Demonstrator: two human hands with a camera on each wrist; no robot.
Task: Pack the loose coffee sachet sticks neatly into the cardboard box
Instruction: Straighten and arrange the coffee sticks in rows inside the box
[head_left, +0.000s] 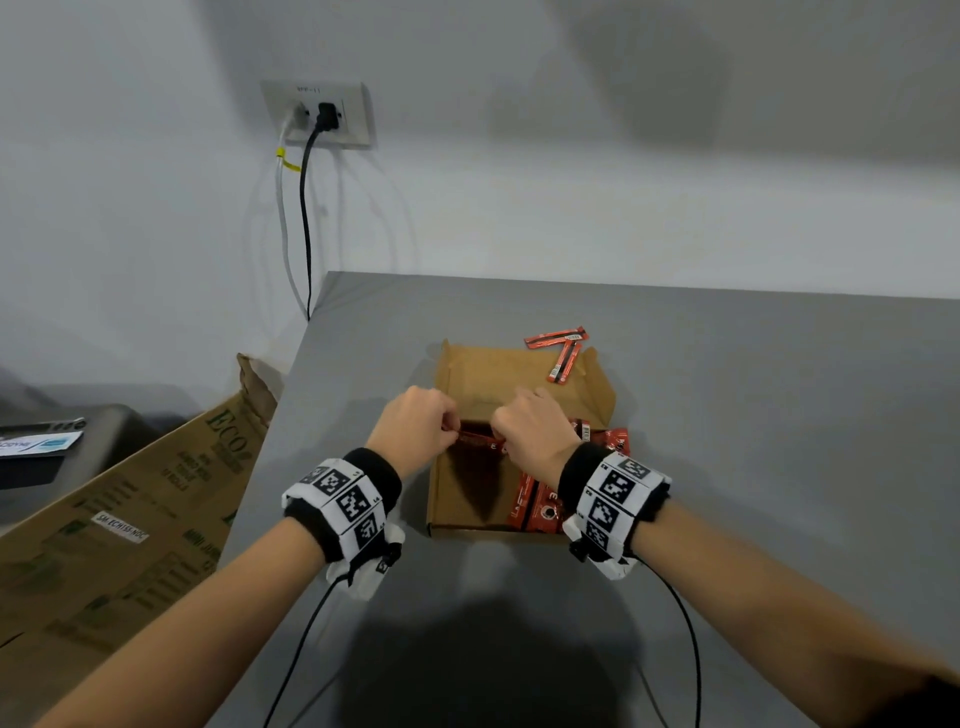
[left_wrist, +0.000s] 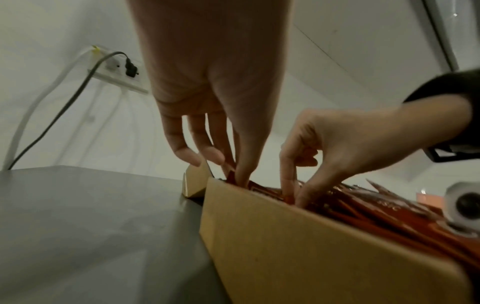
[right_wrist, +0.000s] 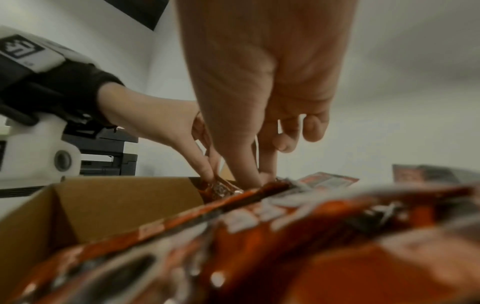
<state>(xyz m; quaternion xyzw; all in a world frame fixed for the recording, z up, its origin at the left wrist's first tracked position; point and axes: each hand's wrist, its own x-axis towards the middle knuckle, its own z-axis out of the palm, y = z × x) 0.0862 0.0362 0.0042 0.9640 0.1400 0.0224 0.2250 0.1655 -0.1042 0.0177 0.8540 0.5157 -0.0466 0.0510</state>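
Both your hands are over the cardboard box, each pinching one end of the same red sachet stick. Left hand has the grip clamped on the stick's left end, thumb against fingertips; right hand is clamped on the other end the same way. Holding both ends probably keeps the stick straight and level, so it drops in flat and not skewed.

The stick sits crosswise at the box mouth, just inside the far rim, at the open left part of the box. The right part already carries packed sachets, lying lengthwise and stacked against the right wall. That leaves the left side as the free slot, which likely explains why you're working there.

The box stands on the grey desk, lid flap folded back and away from you, out of the way of both wrists.

Counts:
- Box: one.
- Stick in hand: one, as far as I can tell; more could be hidden under your fingers.
- Loose sticks on the desk beyond the flap: two, crossed over each other, one overlapping the flap edge.
- Packed sachets: several; overlap and blur make an exact count impossible.

Judgement: task is mostly done, with the held stick and those two left.
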